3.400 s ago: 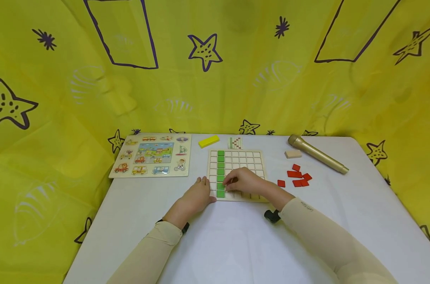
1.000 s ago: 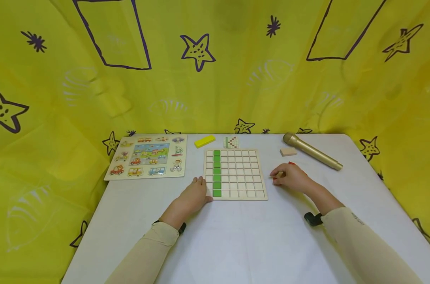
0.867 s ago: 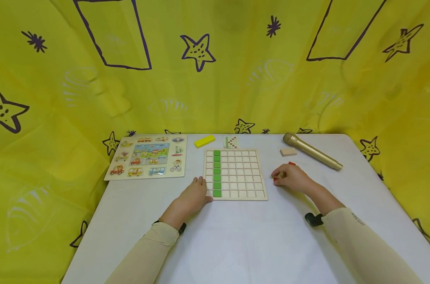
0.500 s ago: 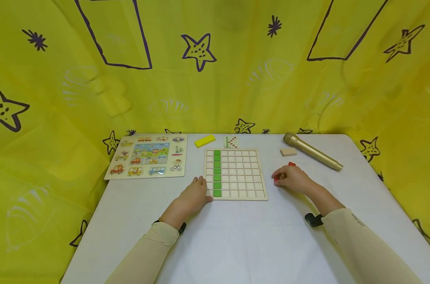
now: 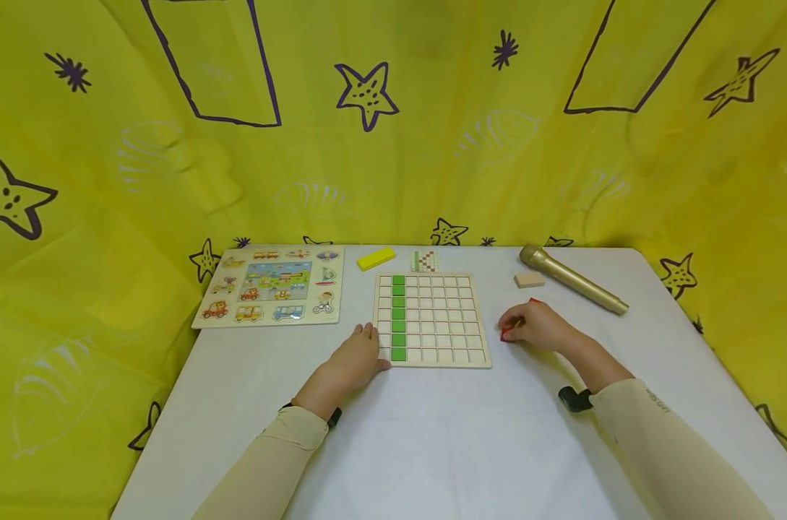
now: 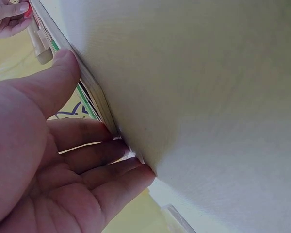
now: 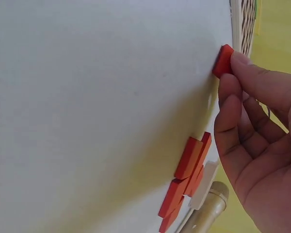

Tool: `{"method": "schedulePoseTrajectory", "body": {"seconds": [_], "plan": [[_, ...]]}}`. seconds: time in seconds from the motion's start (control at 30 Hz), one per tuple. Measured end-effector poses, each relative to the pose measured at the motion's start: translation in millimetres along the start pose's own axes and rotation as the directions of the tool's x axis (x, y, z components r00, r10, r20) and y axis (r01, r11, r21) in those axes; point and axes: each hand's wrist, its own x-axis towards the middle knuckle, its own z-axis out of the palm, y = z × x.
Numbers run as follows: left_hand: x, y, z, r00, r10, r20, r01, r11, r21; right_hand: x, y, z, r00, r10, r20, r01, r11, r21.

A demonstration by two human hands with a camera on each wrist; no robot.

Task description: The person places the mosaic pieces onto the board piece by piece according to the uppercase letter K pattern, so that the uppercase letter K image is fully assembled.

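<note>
A wooden grid board [image 5: 445,315] lies on the table, with a column of green tiles [image 5: 399,314] near its left side. My left hand [image 5: 353,360] rests at the board's near left corner. In the left wrist view its thumb touches one edge and its nearly straight fingers reach along the other. To the right of the board, my right hand [image 5: 539,326] pinches a small red square tile [image 7: 224,60] between thumb and fingers, tilted at the table surface. Several more red pieces [image 7: 188,158] lie close by, mostly hidden under the hand in the head view.
A picture puzzle board [image 5: 328,314] lies at the left. Behind the grid stand a yellow block [image 5: 376,258] and a small pattern card [image 5: 424,261]. A pale wooden block [image 5: 529,279] and a gold microphone [image 5: 575,280] lie at the back right. A yellow curtain [image 5: 419,180] hangs behind.
The right hand has left the green column, moved right to the red pieces, and now pinches one, turning it slightly. My left hand has stayed at the board's corner.
</note>
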Motion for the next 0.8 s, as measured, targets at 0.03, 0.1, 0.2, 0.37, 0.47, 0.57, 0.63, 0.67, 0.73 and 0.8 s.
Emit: {"method": "schedulePoseTrajectory", "body": {"seconds": [0.03, 0.1, 0.2, 0.37, 0.47, 0.57, 0.63, 0.67, 0.73, 0.8], "plan": [[-0.2, 0.1, -0.1, 1.0, -0.001, -0.001, 0.001, 1.0, -0.002, 1, -1, -1, 1.0, 0.001, 0.003, -0.001, 1.0, 0.004], [-0.7, 0.4, -0.6, 1.0, -0.004, 0.0, 0.004, 1.0, -0.003, 2, -4, -3, 1.0, 0.014, 0.009, -0.014, 1.0, 0.015], [-0.8, 0.3, -1.2, 1.0, -0.008, -0.001, 0.008, 1.0, -0.005, 7, -9, -6, 1.0, 0.025, 0.017, -0.025, 0.999, 0.035], [-1.1, 1.1, -2.1, 1.0, -0.01, 0.004, 0.01, 1.0, -0.007, 18, -20, -8, 0.999, 0.015, 0.031, -0.017, 0.998, 0.058], [0.0, 1.0, -0.7, 1.0, -0.015, 0.008, 0.015, 1.0, -0.006, 25, -27, -7, 0.999, 0.009, 0.046, -0.012, 0.997, 0.077], [1.6, 0.6, 1.3, 1.0, -0.026, 0.014, 0.026, 1.0, -0.007, 33, -33, -4, 0.998, 0.003, 0.065, -0.009, 0.995, 0.1], [2.3, 0.6, 2.2, 0.999, -0.033, 0.016, 0.033, 0.999, -0.006, 38, -37, -2, 0.997, -0.001, 0.073, -0.007, 0.994, 0.113], [2.2, 0.8, 2.3, 0.999, -0.034, 0.015, 0.034, 0.999, -0.008, 40, -39, -2, 0.997, -0.004, 0.074, -0.004, 0.993, 0.116], [2.3, 0.9, 2.1, 0.999, -0.036, 0.013, 0.036, 0.999, -0.004, 45, -42, 0, 0.997, -0.017, 0.07, 0.009, 0.995, 0.104], [2.3, 1.1, 1.9, 0.999, -0.035, 0.013, 0.035, 0.999, 0.003, 49, -46, 2, 0.998, -0.017, 0.068, 0.01, 0.995, 0.096]]}}
